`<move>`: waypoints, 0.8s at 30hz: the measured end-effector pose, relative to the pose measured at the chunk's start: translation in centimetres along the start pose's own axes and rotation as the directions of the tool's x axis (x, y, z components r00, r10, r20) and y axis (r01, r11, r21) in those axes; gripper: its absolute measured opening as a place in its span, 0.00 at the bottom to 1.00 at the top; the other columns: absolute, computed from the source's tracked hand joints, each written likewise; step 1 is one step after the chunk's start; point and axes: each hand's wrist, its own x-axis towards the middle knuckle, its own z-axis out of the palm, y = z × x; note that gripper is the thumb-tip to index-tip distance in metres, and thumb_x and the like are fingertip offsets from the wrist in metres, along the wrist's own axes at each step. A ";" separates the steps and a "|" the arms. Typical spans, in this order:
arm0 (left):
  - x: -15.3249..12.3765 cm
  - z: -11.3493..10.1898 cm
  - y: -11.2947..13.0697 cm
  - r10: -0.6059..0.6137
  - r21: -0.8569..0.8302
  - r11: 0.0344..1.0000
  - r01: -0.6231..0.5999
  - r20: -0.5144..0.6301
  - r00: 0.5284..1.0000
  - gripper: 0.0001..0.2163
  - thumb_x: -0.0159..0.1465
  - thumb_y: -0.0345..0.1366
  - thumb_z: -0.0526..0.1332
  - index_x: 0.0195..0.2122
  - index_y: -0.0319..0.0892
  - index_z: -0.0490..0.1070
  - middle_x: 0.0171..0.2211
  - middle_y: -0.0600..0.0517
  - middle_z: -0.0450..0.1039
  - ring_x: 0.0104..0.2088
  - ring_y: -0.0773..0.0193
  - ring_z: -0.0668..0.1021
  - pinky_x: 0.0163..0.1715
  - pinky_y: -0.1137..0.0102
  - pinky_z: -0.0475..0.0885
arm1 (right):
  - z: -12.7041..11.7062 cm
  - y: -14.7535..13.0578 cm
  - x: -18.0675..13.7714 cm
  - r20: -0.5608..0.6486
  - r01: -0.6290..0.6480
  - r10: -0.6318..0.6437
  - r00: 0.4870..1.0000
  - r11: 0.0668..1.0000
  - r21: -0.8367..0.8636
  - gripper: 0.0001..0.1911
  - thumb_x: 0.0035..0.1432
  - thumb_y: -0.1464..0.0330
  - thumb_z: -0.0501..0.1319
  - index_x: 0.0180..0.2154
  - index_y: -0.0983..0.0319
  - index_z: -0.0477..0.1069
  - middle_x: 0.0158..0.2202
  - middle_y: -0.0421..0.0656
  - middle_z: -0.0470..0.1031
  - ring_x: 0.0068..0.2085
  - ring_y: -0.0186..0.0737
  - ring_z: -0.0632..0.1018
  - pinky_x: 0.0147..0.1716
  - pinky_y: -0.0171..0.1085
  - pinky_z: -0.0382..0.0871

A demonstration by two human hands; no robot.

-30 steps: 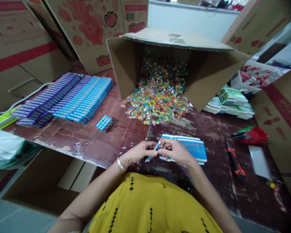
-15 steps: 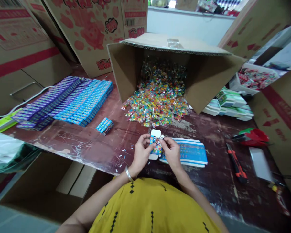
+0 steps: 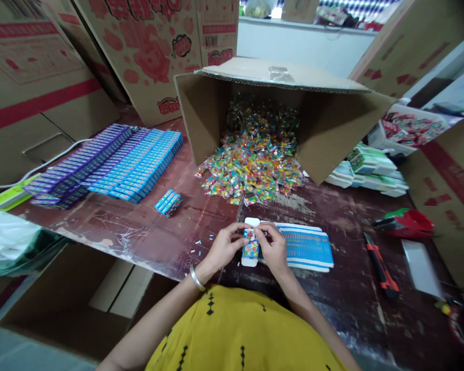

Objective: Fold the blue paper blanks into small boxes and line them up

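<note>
Between my two hands is a small blue candy box (image 3: 251,251) with white end flaps sticking out at top and bottom. My left hand (image 3: 228,244) pinches its left side, with a silver bangle on that wrist. The fingers of my right hand (image 3: 272,246) press on its upper right part. Just right of it, a fanned row of flat blue and white cartons (image 3: 309,246) lies on the table, partly behind my right hand. Ahead, wrapped colourful candies (image 3: 255,170) spill out of a cardboard box (image 3: 325,129) lying on its side.
A small group of blue boxes (image 3: 168,202) stands left of my hands. Farther left are rows of purple boxes (image 3: 81,159) and blue boxes (image 3: 139,165). On the right lie a red-black utility knife (image 3: 382,268), a red thing (image 3: 412,223) and green-white cartons (image 3: 371,165). An open carton (image 3: 62,299) sits below the table edge.
The small box now looks straighter and flatter-faced between my hands, its top flap still out. My fingers have closed in at its upper part. The view has shifted slightly.
</note>
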 end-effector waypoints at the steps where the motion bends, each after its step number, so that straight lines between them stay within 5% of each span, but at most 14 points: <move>1: 0.1 -0.1 -0.1 -0.018 -0.004 1.000 0.018 -0.005 1.000 0.18 0.56 0.35 0.67 0.48 0.41 0.72 0.42 0.48 0.76 0.37 0.62 0.78 0.38 0.69 0.73 | -0.1 0.0 0.1 0.012 0.010 -0.010 1.000 1.000 -0.003 0.08 0.61 0.63 0.59 0.32 0.58 0.73 0.39 0.45 0.76 0.43 0.45 0.76 0.44 0.43 0.69; 9: 0.1 0.0 0.2 -0.038 -0.075 0.997 0.027 -0.157 0.987 0.17 0.52 0.34 0.69 0.40 0.43 0.64 0.38 0.53 0.74 0.32 0.68 0.76 0.30 0.74 0.70 | 0.4 -0.4 1.2 0.061 -0.110 0.097 0.993 0.959 0.263 0.09 0.55 0.63 0.65 0.36 0.58 0.67 0.35 0.42 0.77 0.38 0.41 0.77 0.43 0.41 0.70; 17: -0.2 -0.4 1.0 0.056 0.103 0.994 -0.040 -0.152 0.987 0.15 0.54 0.28 0.66 0.41 0.42 0.64 0.40 0.51 0.72 0.40 0.64 0.78 0.40 0.70 0.73 | -0.3 -0.2 3.0 0.309 -0.345 0.250 0.918 0.887 0.307 0.12 0.48 0.61 0.70 0.30 0.60 0.73 0.28 0.40 0.76 0.30 0.37 0.75 0.33 0.36 0.68; 24: -0.7 -0.5 1.0 0.068 0.131 0.990 -0.055 -0.096 0.993 0.21 0.55 0.28 0.66 0.51 0.42 0.66 0.43 0.47 0.74 0.43 0.61 0.77 0.42 0.68 0.73 | -0.5 0.3 3.9 0.353 -0.425 0.318 0.880 0.858 0.287 0.15 0.47 0.59 0.70 0.23 0.61 0.70 0.20 0.36 0.69 0.23 0.32 0.67 0.25 0.33 0.61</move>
